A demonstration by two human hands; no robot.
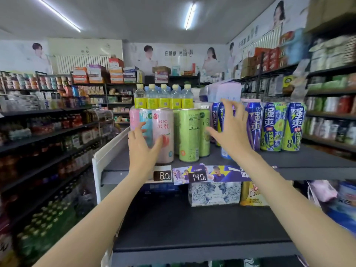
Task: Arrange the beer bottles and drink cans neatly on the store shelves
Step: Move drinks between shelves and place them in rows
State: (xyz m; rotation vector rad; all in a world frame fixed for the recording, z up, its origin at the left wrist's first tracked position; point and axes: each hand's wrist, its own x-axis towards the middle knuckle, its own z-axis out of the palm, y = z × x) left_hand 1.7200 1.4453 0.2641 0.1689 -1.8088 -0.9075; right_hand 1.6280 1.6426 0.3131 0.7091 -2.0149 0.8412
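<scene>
Both my arms reach up from the bottom corners of the frame toward the top shelf (308,160) at centre. My left hand (141,143) is at centre left, fingers spread and relaxed, thumb resting against the front of the pink RIO can (163,132); fingertips lie on the pale blue can (145,122) just left of it. Open grip, nothing clasped. My right hand (231,130) is at centre, fingers splayed wide and slightly curved, in front of the purple cans (216,120); whether it touches them I cannot tell. It holds nothing.

Cans stand upright in a row across the shelf: pink and blue ones at left, then green RIO cans (189,133), then the purple ones, then blue-green cans (273,126) at centre right reading "STRONG" and "8" with large Chinese characters. A blue can (225,155) shows partly below my right wrist. Behind the cans, upper centre, stand clear bottles (163,97) with yellow labels and pale caps.

On the shelf edge, price tags read "8.0" (162,175) and "14.0" (198,177), the second on a purple strip marked "RIO". Lower shelf, centre: a white carton (214,193) with animal drawings, a yellow pack (252,193) beside it.
</scene>
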